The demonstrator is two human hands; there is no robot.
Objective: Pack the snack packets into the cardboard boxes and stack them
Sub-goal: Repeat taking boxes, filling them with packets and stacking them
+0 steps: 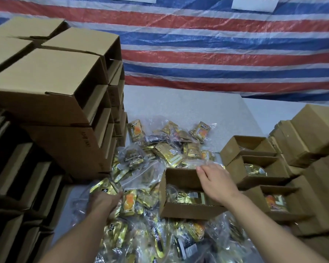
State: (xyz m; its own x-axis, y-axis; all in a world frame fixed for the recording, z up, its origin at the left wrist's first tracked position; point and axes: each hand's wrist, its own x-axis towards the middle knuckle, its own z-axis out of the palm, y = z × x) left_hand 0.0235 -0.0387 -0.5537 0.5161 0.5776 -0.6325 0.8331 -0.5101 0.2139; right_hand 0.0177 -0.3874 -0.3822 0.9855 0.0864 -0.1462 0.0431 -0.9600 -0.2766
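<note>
My right hand (pixel 216 182) rests spread on the open box (pixel 186 194); left of it, my left hand (pixel 104 201) grips a snack packet (pixel 104 187).

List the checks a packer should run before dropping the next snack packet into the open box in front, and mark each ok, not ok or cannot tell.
1. Left hand grips a gold packet: ok.
2. Right hand rests on the far rim of the open box: ok.
3. Box flaps are open: ok.
4. Room left in the box, with packets already inside: cannot tell.
5. Path from the packet pile to the box is free: ok.
6. Stacked boxes at left sit straight: not ok, the top ones look skewed.
</note>
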